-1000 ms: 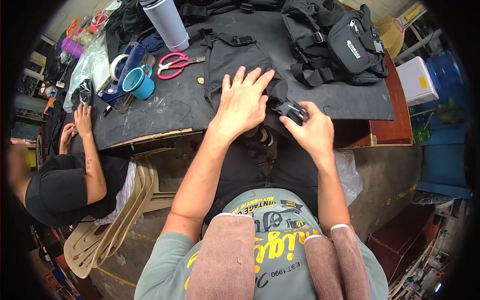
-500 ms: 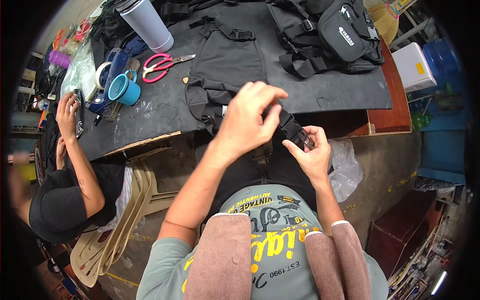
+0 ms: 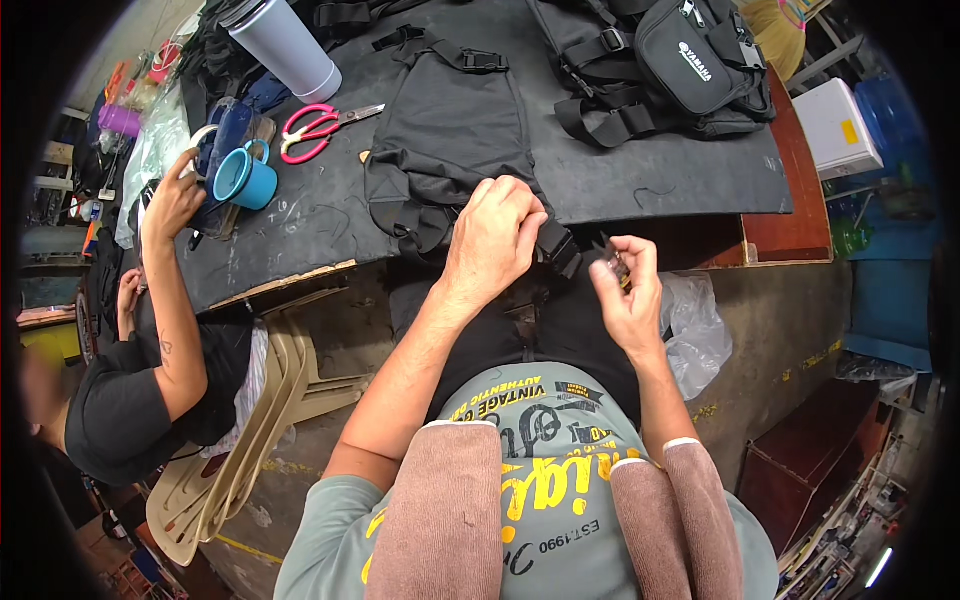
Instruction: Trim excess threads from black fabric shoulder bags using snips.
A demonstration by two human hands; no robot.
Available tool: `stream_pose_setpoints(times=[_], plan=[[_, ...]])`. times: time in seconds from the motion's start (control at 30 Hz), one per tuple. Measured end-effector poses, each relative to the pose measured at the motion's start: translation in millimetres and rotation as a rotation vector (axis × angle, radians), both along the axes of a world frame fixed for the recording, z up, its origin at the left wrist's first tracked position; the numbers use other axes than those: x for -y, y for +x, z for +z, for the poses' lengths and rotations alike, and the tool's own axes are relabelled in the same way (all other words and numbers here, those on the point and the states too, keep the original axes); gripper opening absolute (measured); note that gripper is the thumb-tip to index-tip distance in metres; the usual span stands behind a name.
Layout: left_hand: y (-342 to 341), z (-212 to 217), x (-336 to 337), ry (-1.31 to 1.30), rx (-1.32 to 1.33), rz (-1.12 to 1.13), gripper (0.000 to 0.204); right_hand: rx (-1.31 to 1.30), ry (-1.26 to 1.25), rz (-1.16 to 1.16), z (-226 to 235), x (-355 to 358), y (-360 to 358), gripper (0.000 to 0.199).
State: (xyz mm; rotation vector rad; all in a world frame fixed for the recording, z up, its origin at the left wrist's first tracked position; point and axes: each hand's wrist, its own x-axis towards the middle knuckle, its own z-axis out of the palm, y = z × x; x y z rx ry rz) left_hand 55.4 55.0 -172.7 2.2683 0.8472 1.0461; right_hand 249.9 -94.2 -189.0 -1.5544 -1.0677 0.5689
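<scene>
Two bare hands at the counter's near edge. Left hand (image 3: pixel 494 230): grip narrow, thumb and fingers pinching a black strap (image 3: pixel 546 236), contact part-hidden by the knuckles. Right hand (image 3: pixel 632 292): grip holding a small dark pronged piece (image 3: pixel 608 252), exact kind unclear. Black buckle (image 3: pixel 564 256) hangs on the strap, between the hands, apart from that piece. Black bag (image 3: pixel 455 112) lies flat on the counter (image 3: pixel 690 188), its near end by the left hand.

Progress: looks partway; straps and far buckle (image 3: pixel 484 62) are on the bag, near-end webbing loose. Cannot tell what stitching or trimming remains.

Around: pink-handled scissors (image 3: pixel 312 133), blue mug (image 3: pixel 246 180), pale tumbler (image 3: pixel 288 52) left; second black bag (image 3: pixel 695 62) right. Co-worker (image 3: pixel 130 405) well apart, left. Nothing seems to block the hands; left hand hides the strap end.
</scene>
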Motion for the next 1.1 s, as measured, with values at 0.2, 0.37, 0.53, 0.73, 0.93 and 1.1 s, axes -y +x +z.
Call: stream_pose_setpoints(times=[0.2,0.37,0.53,0.73,0.93,1.1], plan=[[-2,1,-3,-0.058,0.035,-0.020,0.010,0.247,-0.035,0.033,25,-22,2,0.034],[-2,2,-1,-0.079,0.022,-0.028,0.008,0.478,0.042,0.087,24,-40,-7,0.030],[-4,2,-2,-0.081,0.010,-0.050,0.008,0.538,0.093,0.087,18,-49,-8,0.029],[-5,3,-2,-0.093,0.032,-0.052,0.008,0.541,0.072,0.098,13,-47,-8,0.027],[-22,16,10,-0.041,0.243,-0.010,0.012,0.156,-0.168,0.066,21,-32,-10,0.030],[-33,20,38,0.177,-0.016,0.062,0.016,-0.019,-0.176,0.076,8,-23,-15,0.036]])
